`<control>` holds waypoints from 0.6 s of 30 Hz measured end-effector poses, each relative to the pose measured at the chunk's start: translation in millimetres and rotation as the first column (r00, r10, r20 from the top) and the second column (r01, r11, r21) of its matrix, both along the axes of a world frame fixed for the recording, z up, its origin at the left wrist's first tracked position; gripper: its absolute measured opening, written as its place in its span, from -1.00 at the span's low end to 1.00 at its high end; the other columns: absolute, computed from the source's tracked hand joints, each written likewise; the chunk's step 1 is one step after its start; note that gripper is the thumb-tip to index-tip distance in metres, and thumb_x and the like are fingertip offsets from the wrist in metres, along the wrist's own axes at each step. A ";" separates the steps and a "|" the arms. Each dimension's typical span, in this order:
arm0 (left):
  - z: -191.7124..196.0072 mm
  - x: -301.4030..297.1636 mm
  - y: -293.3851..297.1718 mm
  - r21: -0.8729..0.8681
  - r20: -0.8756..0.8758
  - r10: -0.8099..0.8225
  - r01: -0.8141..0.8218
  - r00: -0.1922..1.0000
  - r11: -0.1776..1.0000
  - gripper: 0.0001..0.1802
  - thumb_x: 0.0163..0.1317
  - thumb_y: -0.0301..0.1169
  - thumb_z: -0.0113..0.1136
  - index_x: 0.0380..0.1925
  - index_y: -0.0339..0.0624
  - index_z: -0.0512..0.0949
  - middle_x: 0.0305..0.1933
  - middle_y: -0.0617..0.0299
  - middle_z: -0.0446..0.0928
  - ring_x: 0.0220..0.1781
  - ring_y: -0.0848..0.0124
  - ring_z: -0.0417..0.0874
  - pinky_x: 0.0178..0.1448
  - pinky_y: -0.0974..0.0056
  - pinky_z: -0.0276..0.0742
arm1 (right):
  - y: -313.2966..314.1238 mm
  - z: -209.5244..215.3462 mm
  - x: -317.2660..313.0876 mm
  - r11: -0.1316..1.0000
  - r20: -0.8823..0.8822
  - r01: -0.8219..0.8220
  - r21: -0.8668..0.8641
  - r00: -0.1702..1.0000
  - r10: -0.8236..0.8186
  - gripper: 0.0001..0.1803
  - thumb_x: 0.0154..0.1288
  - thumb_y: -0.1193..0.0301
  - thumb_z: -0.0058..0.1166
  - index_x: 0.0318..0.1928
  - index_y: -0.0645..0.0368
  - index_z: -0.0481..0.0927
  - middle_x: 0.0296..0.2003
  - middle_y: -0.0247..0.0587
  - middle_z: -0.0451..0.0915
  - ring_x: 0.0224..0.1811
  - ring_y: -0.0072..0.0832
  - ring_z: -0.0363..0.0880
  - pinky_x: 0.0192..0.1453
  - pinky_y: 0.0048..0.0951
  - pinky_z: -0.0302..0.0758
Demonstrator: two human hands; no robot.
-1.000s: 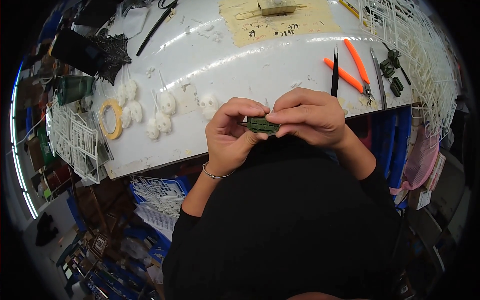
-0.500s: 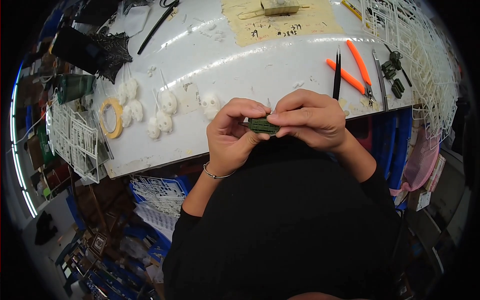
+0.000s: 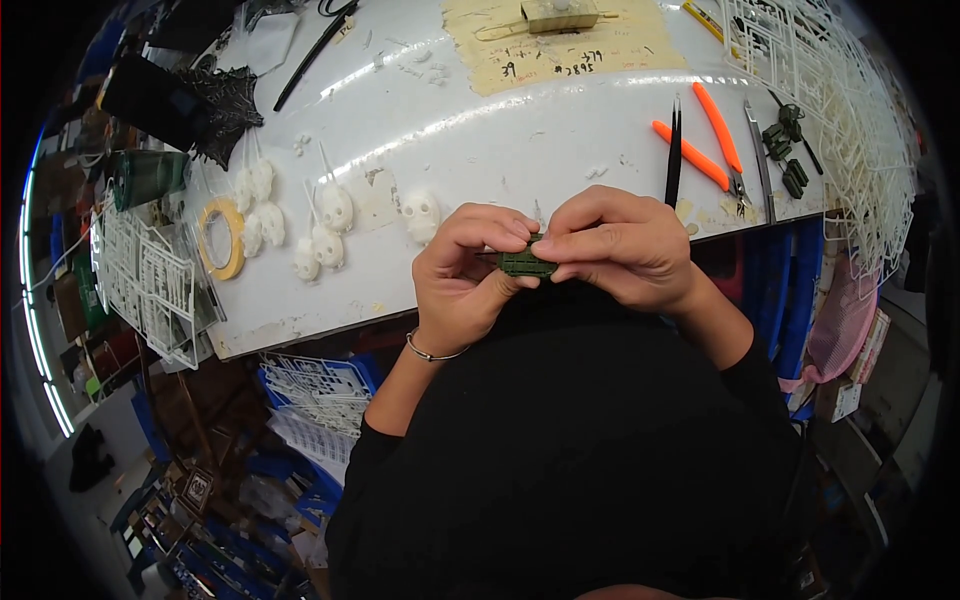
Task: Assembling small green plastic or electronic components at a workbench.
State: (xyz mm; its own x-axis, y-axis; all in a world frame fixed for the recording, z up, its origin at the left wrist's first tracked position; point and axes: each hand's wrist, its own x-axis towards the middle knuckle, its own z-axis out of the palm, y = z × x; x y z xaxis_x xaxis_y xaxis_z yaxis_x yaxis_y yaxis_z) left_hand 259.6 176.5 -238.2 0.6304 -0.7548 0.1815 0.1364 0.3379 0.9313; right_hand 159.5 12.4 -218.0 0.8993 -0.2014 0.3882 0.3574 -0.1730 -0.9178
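Note:
Both hands meet over the near edge of the white table, around a small dark green plastic model part (image 3: 526,262) with a ribbed or gridded face. My left hand (image 3: 468,262) pinches its left side, thumb below and fingers above. On its right end, the thumb and fingertips of my right hand (image 3: 625,245) close on the part. The fingers cover its ends. Just left of my left hand lies a white skull-shaped piece (image 3: 421,215). Right of my right hand are black tweezers (image 3: 674,150), orange-handled nippers (image 3: 715,150) and a slim metal tool (image 3: 760,160).
Several white skull-shaped pieces (image 3: 327,243) and a roll of tape (image 3: 221,238) lie on the left. White sprue frames pile up at the right (image 3: 840,130) and left (image 3: 150,270). More green parts (image 3: 790,150) sit at right. A yellowed sheet (image 3: 560,60) lies at the back.
My hands stay in nearly the same place. The green part has tilted slightly, and my left fingers have dipped a little.

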 end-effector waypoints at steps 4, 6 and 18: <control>0.2 -0.3 1.5 0.020 0.009 0.001 -0.001 1.000 1.000 -0.69 0.03 -0.59 0.40 -0.23 -0.20 0.52 -0.10 0.15 0.50 -0.02 0.30 0.58 0.06 0.31 0.54 | 1.8 -2.5 -0.3 1.000 0.002 -0.011 0.012 1.000 0.011 -0.72 0.02 0.63 0.30 -0.18 0.21 0.72 -0.27 -0.18 0.59 -0.40 -0.52 0.48 -0.35 -0.61 0.42; 1.5 0.7 2.1 0.036 0.015 -0.002 0.002 1.000 0.999 -0.70 0.04 -0.59 0.40 -0.24 -0.20 0.52 -0.11 0.15 0.50 -0.02 0.30 0.58 0.06 0.31 0.54 | 3.4 -3.2 -0.7 0.998 -0.020 -0.020 0.052 1.000 0.021 -0.72 0.03 0.65 0.28 -0.18 0.22 0.71 -0.26 -0.17 0.59 -0.38 -0.51 0.49 -0.34 -0.60 0.42; 10.6 3.7 4.8 0.125 0.046 -0.015 0.010 0.999 0.992 -0.74 0.06 -0.59 0.38 -0.27 -0.21 0.51 -0.14 0.17 0.48 -0.03 0.30 0.57 0.04 0.32 0.53 | 6.5 -6.4 -0.5 0.994 -0.050 -0.009 0.112 0.999 0.014 -0.72 0.03 0.71 0.24 -0.20 0.24 0.69 -0.25 -0.16 0.60 -0.36 -0.49 0.49 -0.29 -0.59 0.43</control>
State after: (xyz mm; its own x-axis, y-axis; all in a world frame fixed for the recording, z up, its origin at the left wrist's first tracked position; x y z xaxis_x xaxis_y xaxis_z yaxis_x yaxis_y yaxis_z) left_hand 263.3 181.4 -227.5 0.6137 -0.7811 0.1147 0.0953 0.2175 0.9714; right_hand 158.9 18.9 -224.4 0.9198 -0.2304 0.3176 0.3111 -0.0648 -0.9482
